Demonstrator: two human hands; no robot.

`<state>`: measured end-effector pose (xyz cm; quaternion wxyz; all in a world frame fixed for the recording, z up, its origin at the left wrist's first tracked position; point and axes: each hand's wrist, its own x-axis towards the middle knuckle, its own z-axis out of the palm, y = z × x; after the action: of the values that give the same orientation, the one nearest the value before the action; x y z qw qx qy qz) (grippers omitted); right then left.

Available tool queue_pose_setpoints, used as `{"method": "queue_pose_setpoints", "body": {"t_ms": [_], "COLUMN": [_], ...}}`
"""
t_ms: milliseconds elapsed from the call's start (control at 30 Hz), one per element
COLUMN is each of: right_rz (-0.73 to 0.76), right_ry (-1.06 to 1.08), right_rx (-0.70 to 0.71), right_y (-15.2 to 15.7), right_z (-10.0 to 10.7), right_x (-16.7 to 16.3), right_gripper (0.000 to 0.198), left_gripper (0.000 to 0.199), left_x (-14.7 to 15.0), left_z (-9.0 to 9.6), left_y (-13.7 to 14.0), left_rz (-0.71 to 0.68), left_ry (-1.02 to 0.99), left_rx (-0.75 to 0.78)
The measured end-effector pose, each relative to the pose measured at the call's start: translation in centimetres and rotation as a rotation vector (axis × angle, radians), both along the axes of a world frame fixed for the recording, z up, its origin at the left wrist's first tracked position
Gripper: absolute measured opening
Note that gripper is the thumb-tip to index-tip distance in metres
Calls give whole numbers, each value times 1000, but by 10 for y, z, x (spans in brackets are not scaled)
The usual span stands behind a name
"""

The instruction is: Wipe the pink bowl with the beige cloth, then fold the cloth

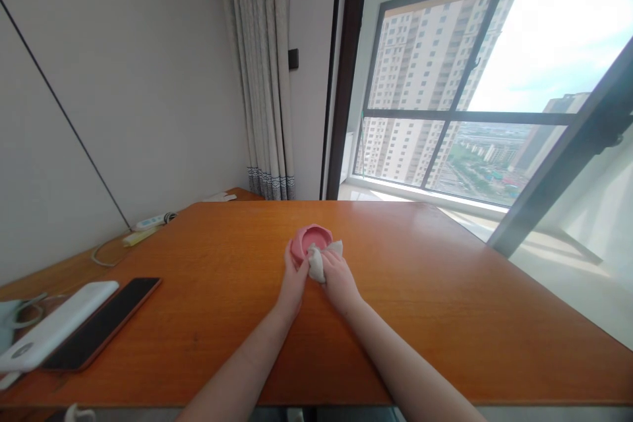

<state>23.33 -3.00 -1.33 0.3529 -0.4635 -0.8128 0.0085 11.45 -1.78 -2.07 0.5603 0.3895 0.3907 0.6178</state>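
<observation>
Pink bowl in grasping fingers of left hand | white cloth clutched in right hand, against bowl's rim | table below fingers

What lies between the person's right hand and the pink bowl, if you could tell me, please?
In the head view, a bunched white cloth lies between the right hand and the pink bowl.

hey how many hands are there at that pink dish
2: the left hand holds the left side of the pink dish, and the right hand holds a whitish cloth at its near right rim.
</observation>
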Motion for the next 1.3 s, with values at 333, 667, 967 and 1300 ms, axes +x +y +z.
{"method": "queue_pose_setpoints", "body": {"t_ms": [333, 667, 967, 1300], "right_rz": [152, 25, 140, -20], "right_ry": [-175, -82, -118, -90], "right_rx": [53, 48, 12, -53], "right_y": [3, -2, 4, 9], "right_z": [4, -2, -6, -10], "right_x": [1, -2, -13, -5], "right_gripper": [14, 16, 28, 31], "left_gripper": [37, 70, 35, 72], "left_x": [-34, -16, -52, -25], "left_z": [3, -8, 17, 0], "left_y": [14, 12, 25, 20], "left_rz": [198, 149, 130, 99], "left_ry": [497, 290, 607, 441], "left_rx": [170, 118, 218, 195]}}
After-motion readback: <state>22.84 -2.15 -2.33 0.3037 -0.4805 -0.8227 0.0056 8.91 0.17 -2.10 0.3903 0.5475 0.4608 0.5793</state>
